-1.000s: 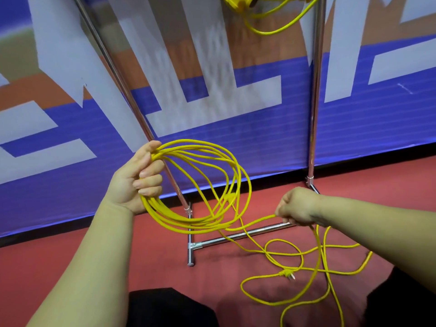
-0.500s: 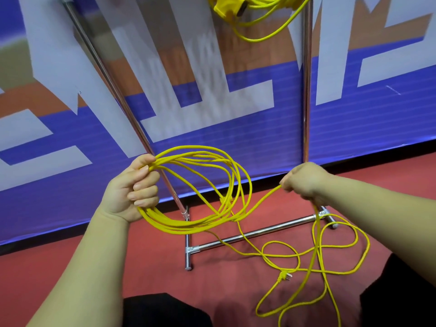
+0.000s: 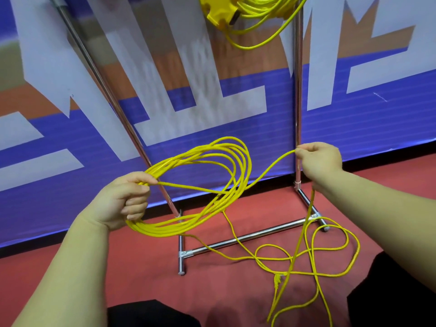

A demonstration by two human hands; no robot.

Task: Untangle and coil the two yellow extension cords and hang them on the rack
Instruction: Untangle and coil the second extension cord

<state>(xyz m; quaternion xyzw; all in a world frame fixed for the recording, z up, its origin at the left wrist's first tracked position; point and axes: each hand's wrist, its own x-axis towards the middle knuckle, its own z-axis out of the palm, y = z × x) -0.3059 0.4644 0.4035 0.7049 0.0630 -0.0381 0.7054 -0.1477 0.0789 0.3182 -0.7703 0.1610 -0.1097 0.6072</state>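
Lifting your right hand [image 3: 318,161] from low beside the bottom bar [image 3: 247,237] of the rack [image 3: 297,90] up to the level of the coil's top, you have drawn a fresh length of cord off the floor [image 3: 141,267]. That hand pinches the loose cord [image 3: 330,256] between thumb and fingertips, and the strand runs taut from the pinch back to the coil [image 3: 212,180]. Your left hand [image 3: 122,199] grips the coil with fingers curled round the gathered turns. Over the last second the coil has tipped flatter and wider.

By my reading, the raised length is ready to be laid in as the next turn. A fair share remains to wind: several slack loops lie crossed over one another on the floor towards its right side, in front of the rack's right foot, with the plug [image 3: 278,278] among them. Those crossings could snag as you pull, so feed slowly.

There is no bin or box here; the rack is the only holder. The hung cord [image 3: 257,13] already dangles by the rack's right upright at the top edge of view, its socket block [image 3: 221,13] beside it. One cord looks finished, and the second is partway coiled and not yet hung.
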